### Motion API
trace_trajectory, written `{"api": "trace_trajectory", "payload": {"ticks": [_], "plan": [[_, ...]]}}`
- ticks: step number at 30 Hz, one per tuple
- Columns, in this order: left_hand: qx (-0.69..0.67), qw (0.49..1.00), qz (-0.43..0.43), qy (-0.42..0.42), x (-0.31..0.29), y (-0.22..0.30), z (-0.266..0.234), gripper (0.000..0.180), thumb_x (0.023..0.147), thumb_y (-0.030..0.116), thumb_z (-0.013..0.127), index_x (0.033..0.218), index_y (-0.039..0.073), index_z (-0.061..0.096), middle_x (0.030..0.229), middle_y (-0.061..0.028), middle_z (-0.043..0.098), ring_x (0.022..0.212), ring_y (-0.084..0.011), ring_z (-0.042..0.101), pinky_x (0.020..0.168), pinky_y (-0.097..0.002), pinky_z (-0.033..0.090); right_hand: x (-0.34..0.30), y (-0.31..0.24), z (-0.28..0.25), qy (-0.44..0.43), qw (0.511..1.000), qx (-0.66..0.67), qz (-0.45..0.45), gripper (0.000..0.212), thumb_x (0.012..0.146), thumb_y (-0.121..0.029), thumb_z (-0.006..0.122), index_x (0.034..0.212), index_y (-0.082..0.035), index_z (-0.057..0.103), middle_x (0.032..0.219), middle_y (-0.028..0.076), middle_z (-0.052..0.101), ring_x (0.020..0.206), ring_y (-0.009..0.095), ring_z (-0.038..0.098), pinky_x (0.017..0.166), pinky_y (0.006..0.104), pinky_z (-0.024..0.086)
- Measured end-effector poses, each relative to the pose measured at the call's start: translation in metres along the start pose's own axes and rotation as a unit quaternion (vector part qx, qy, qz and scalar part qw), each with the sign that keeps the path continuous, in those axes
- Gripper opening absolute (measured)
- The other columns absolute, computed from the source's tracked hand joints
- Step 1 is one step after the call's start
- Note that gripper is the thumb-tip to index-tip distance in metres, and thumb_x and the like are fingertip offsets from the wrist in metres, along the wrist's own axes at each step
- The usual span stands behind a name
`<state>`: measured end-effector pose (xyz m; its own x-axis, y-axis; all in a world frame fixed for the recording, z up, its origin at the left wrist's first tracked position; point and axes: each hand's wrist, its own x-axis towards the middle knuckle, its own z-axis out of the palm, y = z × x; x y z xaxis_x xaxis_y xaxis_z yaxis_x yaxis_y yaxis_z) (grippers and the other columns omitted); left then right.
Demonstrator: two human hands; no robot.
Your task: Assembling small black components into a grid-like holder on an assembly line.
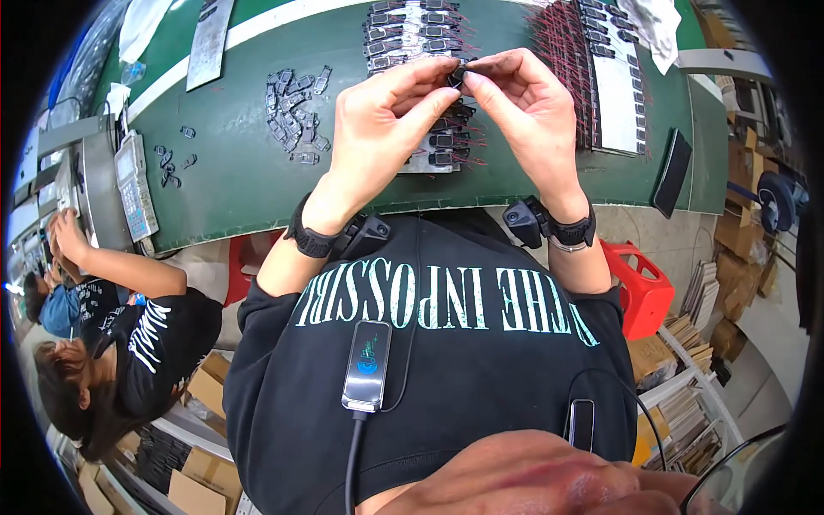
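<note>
Over the green table [232,184], my left hand [378,124] and my right hand [534,116] meet at the fingertips. Both pinch one small black part [458,75] between thumb and fingers; its details are too small to make out. Beneath my hands runs a pale board [418,163] lined with rows of small black rectangular parts [442,141] that have thin red wires. My left hand is the nearer one to a loose heap of similar black parts [296,112].
A few loose black pieces [169,163] lie farther left. More red-wired parts [571,77] fill boards at the right, near a dark phone [672,172]. A grey keypad device [135,184] stands at the left edge. Another person [129,318] is at left; a red stool [637,287] is at right.
</note>
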<state>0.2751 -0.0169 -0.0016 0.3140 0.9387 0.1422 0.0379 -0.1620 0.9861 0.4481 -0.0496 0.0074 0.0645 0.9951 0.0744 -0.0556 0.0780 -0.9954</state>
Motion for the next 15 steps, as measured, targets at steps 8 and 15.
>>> {"api": "trace_trajectory", "payload": {"ticks": [8, 15], "plan": [[-0.004, 1.000, -0.012, -0.011, 0.0042, -0.0029, -0.0080, 0.027, 0.091, 0.002, 0.064, 0.118, 0.000, 0.067, 0.100, -0.0112, 0.073, 0.087, -0.0134, 0.071, 0.080, -0.0252, 0.057, 0.0078, 0.0074, -0.0050, -0.028, 0.992, -0.111, -0.044, 0.015, 0.093, -0.002, 0.064, 0.108, 0.001, 0.065, 0.101, 0.003, 0.067, 0.093, 0.007, 0.062, 0.083, 0.0199, 0.050], [-0.018, 1.000, -0.001, -0.023, 0.0057, -0.0069, -0.0068, 0.025, 0.093, 0.001, 0.060, 0.117, 0.000, 0.067, 0.101, -0.0106, 0.073, 0.088, -0.0145, 0.071, 0.079, -0.0252, 0.057, 0.0057, 0.0060, -0.0019, -0.009, 0.989, -0.142, -0.047, 0.016, 0.093, -0.003, 0.064, 0.108, 0.001, 0.066, 0.100, 0.003, 0.068, 0.091, 0.007, 0.063, 0.082, 0.0203, 0.050]]}}
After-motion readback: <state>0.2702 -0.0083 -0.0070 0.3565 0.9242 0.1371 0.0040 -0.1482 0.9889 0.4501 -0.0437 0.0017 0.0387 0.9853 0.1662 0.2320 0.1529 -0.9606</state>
